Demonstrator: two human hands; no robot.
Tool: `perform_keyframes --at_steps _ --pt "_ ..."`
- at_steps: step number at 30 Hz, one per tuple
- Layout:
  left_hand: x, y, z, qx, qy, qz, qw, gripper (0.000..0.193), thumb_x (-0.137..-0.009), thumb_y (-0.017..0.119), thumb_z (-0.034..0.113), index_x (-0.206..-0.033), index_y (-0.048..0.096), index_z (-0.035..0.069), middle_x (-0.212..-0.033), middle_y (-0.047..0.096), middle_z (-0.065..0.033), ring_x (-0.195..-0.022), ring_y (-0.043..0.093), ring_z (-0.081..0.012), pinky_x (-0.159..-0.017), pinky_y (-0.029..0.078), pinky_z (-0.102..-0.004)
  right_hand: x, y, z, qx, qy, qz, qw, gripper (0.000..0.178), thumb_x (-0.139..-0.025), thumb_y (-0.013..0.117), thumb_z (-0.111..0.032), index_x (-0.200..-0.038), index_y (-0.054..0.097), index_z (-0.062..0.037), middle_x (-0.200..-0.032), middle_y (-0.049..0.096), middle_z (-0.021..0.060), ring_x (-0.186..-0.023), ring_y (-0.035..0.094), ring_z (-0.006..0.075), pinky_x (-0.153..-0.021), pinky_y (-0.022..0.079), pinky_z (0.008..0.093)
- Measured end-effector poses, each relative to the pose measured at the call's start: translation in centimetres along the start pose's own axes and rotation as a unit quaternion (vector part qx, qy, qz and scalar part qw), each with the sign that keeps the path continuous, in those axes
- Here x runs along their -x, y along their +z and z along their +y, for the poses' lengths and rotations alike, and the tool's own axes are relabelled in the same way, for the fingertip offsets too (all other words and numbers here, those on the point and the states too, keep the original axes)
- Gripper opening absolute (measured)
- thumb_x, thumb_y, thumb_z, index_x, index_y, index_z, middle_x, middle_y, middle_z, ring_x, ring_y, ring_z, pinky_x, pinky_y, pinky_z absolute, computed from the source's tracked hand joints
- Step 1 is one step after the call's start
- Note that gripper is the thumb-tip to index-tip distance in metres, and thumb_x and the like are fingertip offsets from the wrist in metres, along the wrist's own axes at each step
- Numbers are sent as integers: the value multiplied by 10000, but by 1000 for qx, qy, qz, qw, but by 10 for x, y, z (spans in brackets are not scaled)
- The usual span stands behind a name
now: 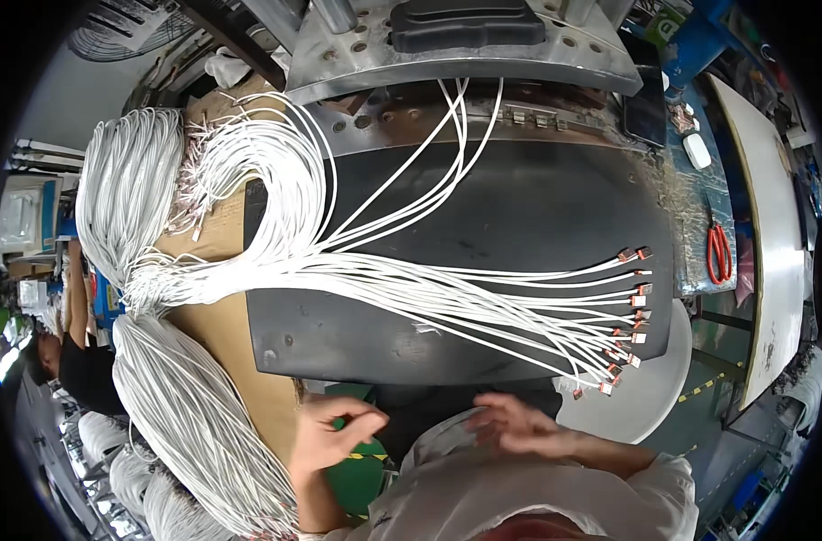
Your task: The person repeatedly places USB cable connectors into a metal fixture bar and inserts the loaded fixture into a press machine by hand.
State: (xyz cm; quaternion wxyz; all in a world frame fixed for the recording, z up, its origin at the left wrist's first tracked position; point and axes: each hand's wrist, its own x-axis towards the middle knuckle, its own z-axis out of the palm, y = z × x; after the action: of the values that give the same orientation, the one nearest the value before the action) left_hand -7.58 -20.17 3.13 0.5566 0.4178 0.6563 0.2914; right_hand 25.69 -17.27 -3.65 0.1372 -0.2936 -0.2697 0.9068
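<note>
Above the near edge of a black mat [519,212], my left hand [331,431] hovers at the left with its fingers loosely curled and nothing seen in them. My right hand [519,426], slightly blurred, is held up with fingers apart and holds nothing. Both are apart from the white cables [402,279], which fan rightward across the mat. Small plugs [639,301] with orange-red parts end the cables near the mat's right edge. A few cables [460,135] run up to the metal machine, where their ends are hidden.
The machine's metal plate [465,68] carries a black block [469,22] at the far side. Thick white cable bundles [127,189] lie at the left, over brown cardboard [214,329]. Red-handled scissors [719,252] lie on the right. A co-worker [82,374] is at the far left.
</note>
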Motion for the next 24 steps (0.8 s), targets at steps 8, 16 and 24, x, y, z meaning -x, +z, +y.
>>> perform_keyframes --at_steps 8,16,24 --pt "-93 -122 40 -581 309 272 702 657 -696 836 454 -1128 645 -3 -1084 622 -180 -1004 584 -401 -960 422 -455 1 4 -190 822 -258 78 501 761 -679 817 -418 -1296 602 -28 -1362 542 159 -1240 520 353 -1050 367 517" --pt "-112 -109 44 -508 307 300 747 556 -729 813 438 -1022 660 -9 -960 601 -156 -889 564 -386 -830 426 -473 35 -45 -205 842 -182 166 480 744 -746 755 -317 -1371 513 7 -1411 488 193 -1300 454 392 -1113 308 519" --pt "-125 -3 127 -447 480 81 750 447 -842 738 292 -1171 650 3 -1218 631 -163 -1146 594 -346 -968 479 -415 24 -27 -179 815 -249 276 444 524 -838 698 -182 -1312 558 -8 -1310 543 157 -1214 516 353 -1113 330 513"
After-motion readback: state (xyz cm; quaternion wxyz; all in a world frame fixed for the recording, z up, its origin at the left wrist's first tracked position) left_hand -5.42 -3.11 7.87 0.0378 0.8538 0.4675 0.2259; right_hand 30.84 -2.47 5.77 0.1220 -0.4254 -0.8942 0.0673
